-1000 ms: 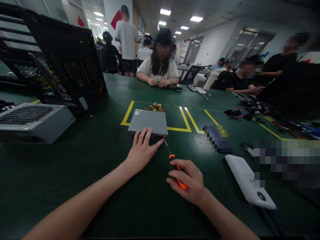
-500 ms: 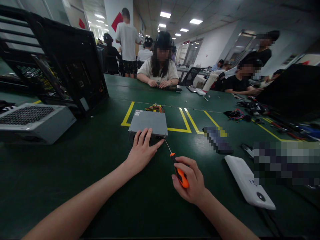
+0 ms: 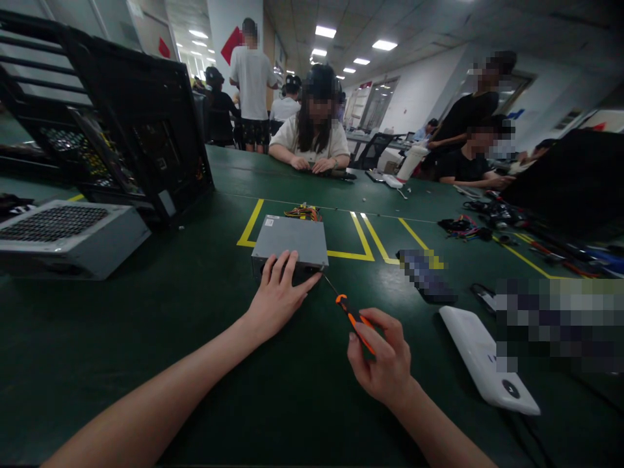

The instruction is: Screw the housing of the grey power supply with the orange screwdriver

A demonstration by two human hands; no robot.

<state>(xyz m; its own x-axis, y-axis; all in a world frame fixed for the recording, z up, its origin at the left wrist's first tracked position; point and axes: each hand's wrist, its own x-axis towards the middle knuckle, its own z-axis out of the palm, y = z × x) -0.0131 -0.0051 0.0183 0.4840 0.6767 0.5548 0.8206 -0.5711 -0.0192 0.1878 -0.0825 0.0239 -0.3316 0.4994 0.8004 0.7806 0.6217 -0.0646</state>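
Observation:
A grey power supply unit [image 3: 292, 235] lies on the green table, with bundled wires [image 3: 303, 212] at its far side. My left hand [image 3: 277, 292] holds its near edge, fingers over the top and thumb stretched to the near right corner. In my right hand [image 3: 383, 354] is an orange and black screwdriver [image 3: 350, 312], held between thumb and fingers by its handle. The shaft slants up and left, its tip at that corner beside my left thumb. Whether the tip sits in a screw is too small to tell.
To the left stand a black computer case [image 3: 160, 143] and another power supply unit [image 3: 97, 240]. A white power bank-like device [image 3: 482, 357] and a blurred phone-like object [image 3: 425, 276] lie right. Cables [image 3: 465, 226] lie farther back. A person [image 3: 314, 130] sits opposite.
My right hand has shifted slightly right and its grip on the screwdriver has turned, the handle now tilted more. My left hand and the power supply unit stay in place.

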